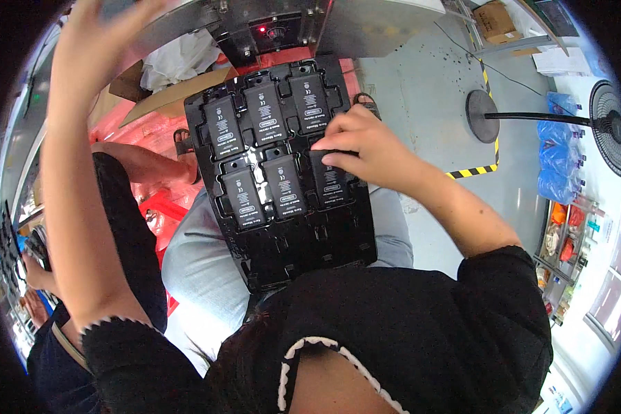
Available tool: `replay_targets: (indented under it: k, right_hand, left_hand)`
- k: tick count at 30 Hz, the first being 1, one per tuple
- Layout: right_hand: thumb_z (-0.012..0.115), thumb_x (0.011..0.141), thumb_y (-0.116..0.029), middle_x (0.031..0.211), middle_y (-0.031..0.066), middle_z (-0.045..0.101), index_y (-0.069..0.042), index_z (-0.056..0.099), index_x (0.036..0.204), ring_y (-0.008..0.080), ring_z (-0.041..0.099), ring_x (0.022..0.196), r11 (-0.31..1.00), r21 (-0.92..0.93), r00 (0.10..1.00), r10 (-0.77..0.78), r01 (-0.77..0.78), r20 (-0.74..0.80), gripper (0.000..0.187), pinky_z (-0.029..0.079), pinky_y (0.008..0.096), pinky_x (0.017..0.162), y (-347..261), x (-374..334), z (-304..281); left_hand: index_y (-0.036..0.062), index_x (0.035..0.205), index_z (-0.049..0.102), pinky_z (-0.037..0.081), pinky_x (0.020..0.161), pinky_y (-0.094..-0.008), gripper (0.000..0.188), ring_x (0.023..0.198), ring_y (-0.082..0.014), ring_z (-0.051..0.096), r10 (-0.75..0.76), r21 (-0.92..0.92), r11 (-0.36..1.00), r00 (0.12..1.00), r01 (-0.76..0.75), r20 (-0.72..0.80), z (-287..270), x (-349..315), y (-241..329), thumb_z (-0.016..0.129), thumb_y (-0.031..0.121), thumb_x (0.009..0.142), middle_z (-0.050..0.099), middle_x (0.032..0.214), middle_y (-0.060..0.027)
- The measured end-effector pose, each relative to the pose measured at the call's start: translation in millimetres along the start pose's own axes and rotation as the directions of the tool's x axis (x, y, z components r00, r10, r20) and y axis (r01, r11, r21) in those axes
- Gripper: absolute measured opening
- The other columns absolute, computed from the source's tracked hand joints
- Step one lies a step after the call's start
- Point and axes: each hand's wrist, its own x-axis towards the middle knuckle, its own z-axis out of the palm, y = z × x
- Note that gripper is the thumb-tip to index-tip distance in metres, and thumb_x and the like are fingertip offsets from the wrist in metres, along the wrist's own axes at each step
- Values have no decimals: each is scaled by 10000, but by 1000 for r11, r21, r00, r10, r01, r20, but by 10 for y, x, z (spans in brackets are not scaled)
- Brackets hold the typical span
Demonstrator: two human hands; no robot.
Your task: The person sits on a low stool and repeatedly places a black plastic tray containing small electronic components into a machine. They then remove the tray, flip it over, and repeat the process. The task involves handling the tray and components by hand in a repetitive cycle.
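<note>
Nearby, cardboard box (176,98) beside black tray (297,250); floor fan (610,127) to the right

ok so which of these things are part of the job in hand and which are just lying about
Part of the job:
black moulded plastic tray
six flat, black rectangular packs with white print

Apparently just lying about:
black round-based pedestal fan
brown cardboard box at upper right
blue translucent plastic bundles by the wall

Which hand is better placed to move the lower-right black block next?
Probably the right hand: it is at the upper end of that black block. The left hand is raised near the picture's top edge, blurred, away from the black tray.
</note>
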Motion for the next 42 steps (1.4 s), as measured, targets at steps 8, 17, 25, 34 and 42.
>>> replay_targets:
  k: [8, 17, 25, 34, 42]
  right_hand:
    - [792, 742, -225, 1225, 85, 527, -145, 730, 1051, 294, 492, 1045, 980, -197, 976, -30, -14, -215, 325, 417, 402, 936, -84, -137, 144]
    - [778, 793, -213, 1147, 106, 577, -86, 710, 1059, 291, 559, 1073, 974, -189, 898, -190, 123, -397, 303, 446, 380, 951, -407, 346, -348]
    - [696, 865, -184, 1027, 131, 613, -22, 699, 1037, 208, 607, 893, 973, -200, 856, -196, 111, -478, 236, 497, 307, 826, -997, 1757, -1204]
    - [749, 683, -232, 1215, 260, 626, 19, 378, 1456, 341, 633, 1065, 880, -333, 928, 371, -338, 37, 894, 504, 429, 936, -271, 3531, -1533]
    - [720, 759, -79, 874, 130, 718, 34, 712, 992, 197, 660, 817, 993, -51, 922, -119, 108, -369, 259, 516, 329, 761, -176, 2788, -1731]
  left_hand:
    - [114, 1404, 472, 218, 1155, -607, 854, 1330, -347, 412, 115, -222, 973, 712, 58, 693, 85, -2539, 1130, 844, 187, 639, 448, 1369, -160]
    - [74, 1475, 371, 88, 1169, -608, 712, 1480, -384, 186, -8, -118, 988, 797, 99, 603, 328, -3220, 1318, 675, 171, 838, 229, 1588, -185]
    - [65, 1420, 447, 93, 1157, -637, 637, 1475, -350, 220, 8, -176, 977, 800, 123, 599, 278, -3336, 1273, 672, 182, 835, 256, 1579, -180]
    - [74, 1261, 603, 237, 1111, -655, 495, 1374, -454, 375, 23, -247, 969, 982, 24, 186, 37, -2196, 765, 651, 24, 771, 386, 1473, -266]
    - [54, 1503, 329, 161, 1198, -479, 819, 1487, -444, 77, -15, 353, 934, 993, 57, -120, -95, 447, -1384, 613, 99, 736, 168, 1579, -294]
